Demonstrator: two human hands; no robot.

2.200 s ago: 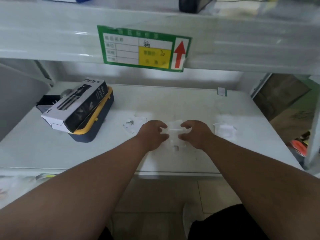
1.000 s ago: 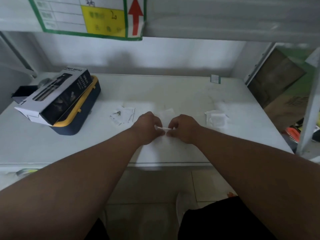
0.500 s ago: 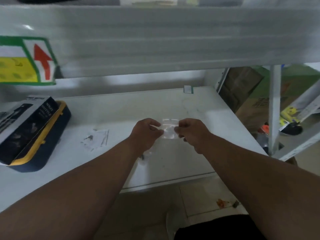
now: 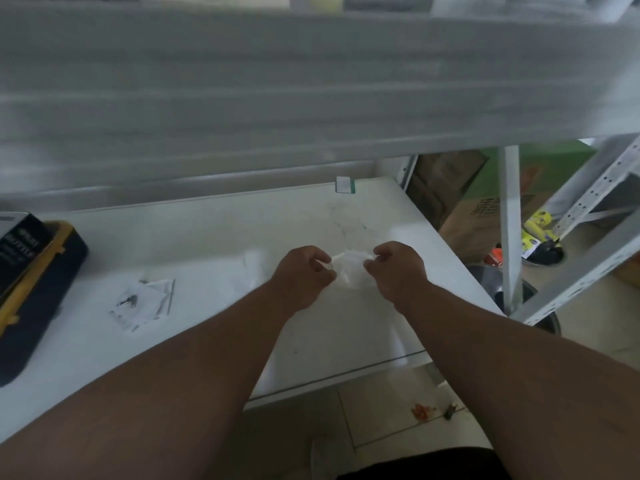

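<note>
Both hands pinch one small clear bag above the shelf.

Left hand (image 4: 301,273) and right hand (image 4: 398,268) have fingers curled tight on the bag (image 4: 348,268), thin soft plastic, crumpled; another flat bag (image 4: 145,303) lies at 9 o'clock.

Clear glossy plastic bag (image 4: 348,268); smooth matt white shelf (image 4: 214,237); perforated metal upright (image 4: 588,195).

Shelf board (image 4: 214,233) open across far middle. Upper shelf beam (image 4: 311,98) caps headroom. Navy-yellow case (image 4: 45,289) blocks left end. Flat parts bag (image 4: 145,303) lies between case and left hand (image 4: 301,275). Clear bag (image 4: 348,270) fills gap to right hand (image 4: 398,271). Upright post (image 4: 509,237) stands further right, off the board.
</note>
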